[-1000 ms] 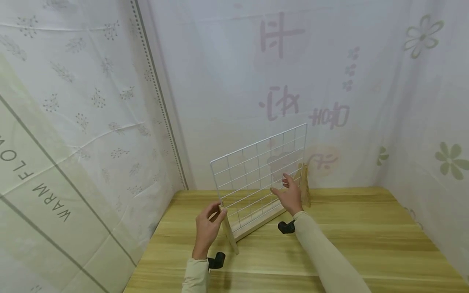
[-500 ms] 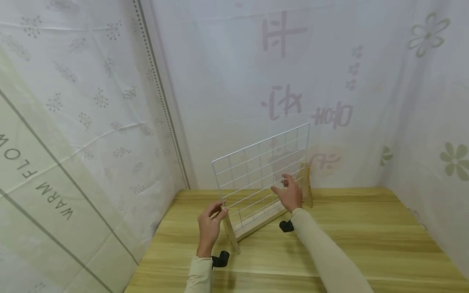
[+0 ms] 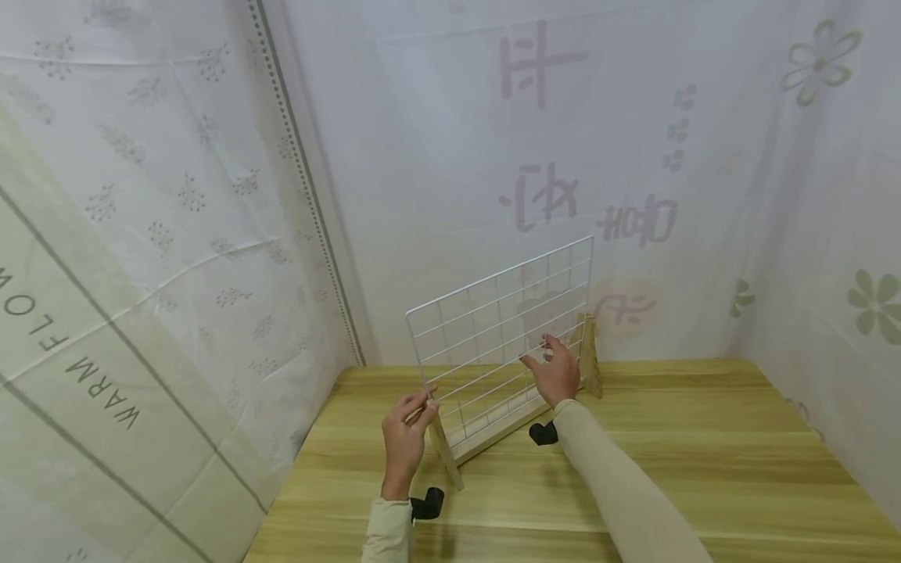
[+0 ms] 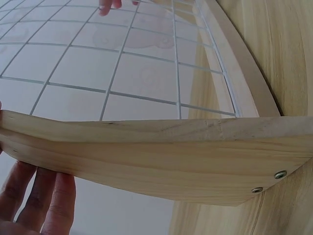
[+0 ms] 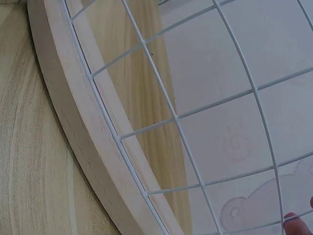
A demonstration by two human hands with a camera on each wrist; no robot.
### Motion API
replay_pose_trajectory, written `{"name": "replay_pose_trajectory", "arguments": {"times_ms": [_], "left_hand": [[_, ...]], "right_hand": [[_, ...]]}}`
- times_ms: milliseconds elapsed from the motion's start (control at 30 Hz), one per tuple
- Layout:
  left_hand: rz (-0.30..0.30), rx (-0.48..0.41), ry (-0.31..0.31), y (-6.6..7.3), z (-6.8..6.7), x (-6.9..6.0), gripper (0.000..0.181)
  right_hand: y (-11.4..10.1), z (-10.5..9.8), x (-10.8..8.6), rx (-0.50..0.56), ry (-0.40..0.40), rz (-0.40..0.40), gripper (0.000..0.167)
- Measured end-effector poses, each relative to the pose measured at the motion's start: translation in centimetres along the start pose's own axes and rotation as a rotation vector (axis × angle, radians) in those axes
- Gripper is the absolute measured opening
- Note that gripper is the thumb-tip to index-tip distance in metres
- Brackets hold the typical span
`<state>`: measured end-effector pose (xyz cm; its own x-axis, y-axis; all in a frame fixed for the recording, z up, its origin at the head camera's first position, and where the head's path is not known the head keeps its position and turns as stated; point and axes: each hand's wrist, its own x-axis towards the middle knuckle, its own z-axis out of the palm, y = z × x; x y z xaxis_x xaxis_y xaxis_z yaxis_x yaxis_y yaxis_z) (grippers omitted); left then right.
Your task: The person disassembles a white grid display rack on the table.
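A white wire grid panel (image 3: 500,313) stands tilted in a wooden base made of a long bar (image 3: 500,428) between two side pieces. My left hand (image 3: 404,446) holds the upper end of the near wooden side piece (image 4: 146,156), beside the grid's left edge; its fingers (image 4: 58,200) show below the wood in the left wrist view. My right hand (image 3: 558,375) is at the grid's right part, thumb and fingers apart, with a fingertip (image 5: 296,225) at a wire. Behind it rises the far side piece (image 3: 591,356).
Everything stands on a wood-grain table (image 3: 690,453). Patterned curtains (image 3: 450,156) hang behind and at both sides. A black bent mount sits at each wrist. Two metal screws (image 4: 280,175) show in the near side piece.
The grid and base have barely moved. My left hand has shifted slightly right in the view and stays at the near side piece. The right hand keeps nearly the same place.
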<state>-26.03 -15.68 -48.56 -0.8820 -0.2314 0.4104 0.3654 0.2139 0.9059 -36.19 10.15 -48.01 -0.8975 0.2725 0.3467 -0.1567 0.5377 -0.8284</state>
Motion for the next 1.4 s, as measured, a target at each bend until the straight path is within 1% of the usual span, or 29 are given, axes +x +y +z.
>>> {"name": "replay_pose_trajectory", "arguments": {"times_ms": [100, 167, 267, 367, 433, 500, 600, 667, 733, 867, 1000, 1100, 1200, 1300, 1400], "left_hand": [[-0.003, -0.014, -0.003, -0.1, 0.1, 0.0, 0.025], [-0.009, -0.025, -0.015, -0.2, 0.1, 0.0, 0.026], [-0.020, -0.026, -0.032, -0.3, 0.2, -0.2, 0.028], [-0.026, -0.018, -0.047, -0.2, 0.1, -0.4, 0.030], [-0.046, -0.009, -0.045, -0.2, 0.2, -0.5, 0.030], [-0.044, -0.002, -0.047, -0.2, 0.1, -0.6, 0.030], [-0.030, 0.002, -0.049, -0.2, 0.0, -0.7, 0.029], [-0.001, 0.008, -0.059, -0.2, -0.3, -0.7, 0.028], [0.015, 0.035, -0.067, -0.2, -0.5, -0.5, 0.028], [0.052, 0.110, -0.108, -0.1, -0.7, -0.3, 0.029], [0.097, 0.152, -0.129, -0.1, -0.7, -0.2, 0.031], [0.109, 0.157, -0.131, -0.1, -0.6, -0.1, 0.033], [0.118, 0.160, -0.133, -0.1, -0.5, -0.1, 0.033], [0.118, 0.155, -0.113, -0.1, -0.5, -0.1, 0.031], [0.117, 0.148, -0.097, 0.0, -0.6, 0.1, 0.030]], "right_hand": [[0.1, 0.0, -0.1, 0.021, 0.021, -0.032, 0.058], [0.1, 0.1, -0.2, 0.025, 0.053, -0.042, 0.056], [0.0, 0.0, -0.2, 0.035, 0.075, -0.040, 0.055], [-0.2, -0.1, -0.1, 0.034, 0.062, -0.010, 0.056], [0.0, -0.1, -0.1, 0.043, 0.036, 0.015, 0.059], [0.1, -0.1, -0.2, 0.048, 0.024, 0.030, 0.060], [0.1, 0.1, -0.4, 0.066, 0.027, 0.023, 0.061], [-0.1, 0.1, -0.5, 0.074, 0.035, 0.001, 0.060], [-0.2, 0.2, -0.5, 0.073, 0.039, -0.017, 0.059], [-0.1, 0.0, -0.6, 0.035, 0.059, -0.040, 0.056], [-0.1, -0.1, -0.5, 0.006, 0.082, -0.106, 0.054], [-0.3, -0.1, -0.1, -0.009, 0.096, -0.141, 0.052], [-0.5, 0.0, 0.3, -0.020, 0.093, -0.134, 0.052], [-1.1, -0.2, 0.7, -0.009, 0.082, -0.123, 0.053], [-2.0, -0.5, 1.3, 0.001, 0.081, -0.138, 0.055]]}}
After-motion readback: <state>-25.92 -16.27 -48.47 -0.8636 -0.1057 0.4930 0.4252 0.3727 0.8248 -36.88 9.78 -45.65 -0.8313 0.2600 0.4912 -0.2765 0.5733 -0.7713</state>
